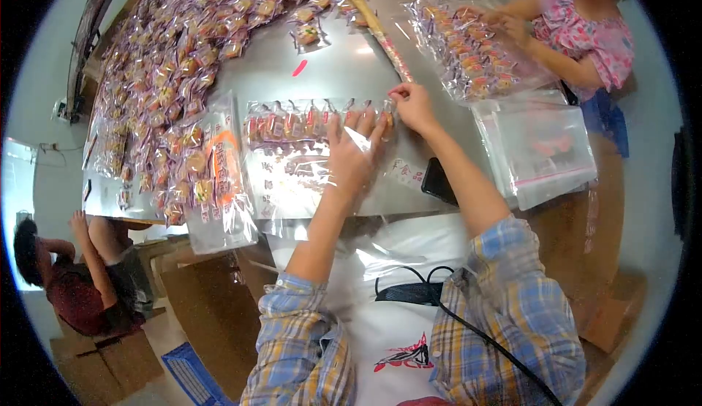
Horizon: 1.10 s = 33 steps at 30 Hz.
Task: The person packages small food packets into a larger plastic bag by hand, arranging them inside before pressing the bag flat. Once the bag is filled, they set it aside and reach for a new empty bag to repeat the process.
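A clear plastic bag [285,179] with printing lies flat on the metal table in front of me. Along its far end runs a row of small wrapped snack packets [292,124]. My left hand [353,154] rests on the bag, fingers spread over the right part of that row. Just beyond the bag's upper right corner is my right hand [414,106], thumb and fingers pinched together; what they hold, if anything, is too small to make out. The lower end of a long wooden stick [373,26] meets the table right by this hand.
A large heap of wrapped snacks [168,62] covers the left and back. Empty clear bags lie at left [219,223] and right [548,146]. A dark phone [439,181] sits near my right forearm. One person [585,33] handles a filled bag [468,48]; another person [80,289] sits left.
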Each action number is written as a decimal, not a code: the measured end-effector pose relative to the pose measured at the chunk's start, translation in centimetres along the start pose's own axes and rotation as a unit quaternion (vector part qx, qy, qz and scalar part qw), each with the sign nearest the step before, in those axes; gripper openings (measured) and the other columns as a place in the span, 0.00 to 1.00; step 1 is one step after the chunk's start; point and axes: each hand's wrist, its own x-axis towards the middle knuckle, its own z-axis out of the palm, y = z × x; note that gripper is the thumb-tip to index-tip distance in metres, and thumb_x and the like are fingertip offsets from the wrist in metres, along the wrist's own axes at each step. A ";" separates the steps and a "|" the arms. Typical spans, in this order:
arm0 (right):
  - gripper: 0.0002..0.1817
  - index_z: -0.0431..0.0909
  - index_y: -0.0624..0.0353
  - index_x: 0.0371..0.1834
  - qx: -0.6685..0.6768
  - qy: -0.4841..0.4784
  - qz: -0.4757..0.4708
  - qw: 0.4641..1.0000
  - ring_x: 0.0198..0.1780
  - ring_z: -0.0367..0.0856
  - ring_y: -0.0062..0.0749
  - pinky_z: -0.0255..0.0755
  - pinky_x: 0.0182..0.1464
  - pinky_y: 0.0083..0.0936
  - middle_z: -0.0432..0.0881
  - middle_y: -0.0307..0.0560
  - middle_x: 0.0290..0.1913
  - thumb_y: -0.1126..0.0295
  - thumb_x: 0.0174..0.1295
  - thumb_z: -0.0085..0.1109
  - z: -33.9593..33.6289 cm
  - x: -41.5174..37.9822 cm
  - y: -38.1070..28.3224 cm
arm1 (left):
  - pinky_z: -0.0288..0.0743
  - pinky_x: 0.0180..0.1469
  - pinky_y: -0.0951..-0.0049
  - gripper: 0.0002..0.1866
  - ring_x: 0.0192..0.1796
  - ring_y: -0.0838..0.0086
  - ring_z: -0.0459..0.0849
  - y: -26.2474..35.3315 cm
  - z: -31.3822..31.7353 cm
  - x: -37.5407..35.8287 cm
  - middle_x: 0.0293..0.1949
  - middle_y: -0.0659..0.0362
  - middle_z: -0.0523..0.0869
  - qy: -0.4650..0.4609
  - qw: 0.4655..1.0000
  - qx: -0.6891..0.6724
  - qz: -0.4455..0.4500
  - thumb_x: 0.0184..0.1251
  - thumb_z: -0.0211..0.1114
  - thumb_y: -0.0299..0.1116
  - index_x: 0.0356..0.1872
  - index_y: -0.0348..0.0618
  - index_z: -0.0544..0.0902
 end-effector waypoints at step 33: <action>0.42 0.64 0.63 0.81 -0.294 -0.177 -0.386 0.856 0.84 0.58 0.56 0.54 0.82 0.55 0.64 0.59 0.81 0.66 0.62 0.67 7.7 -14.7 -12.2 | 0.64 0.65 0.50 0.30 0.62 0.51 0.75 4.7 -17.5 -13.2 0.61 0.44 0.78 0.134 0.924 0.134 -0.332 0.61 0.81 0.37 0.61 0.38 0.79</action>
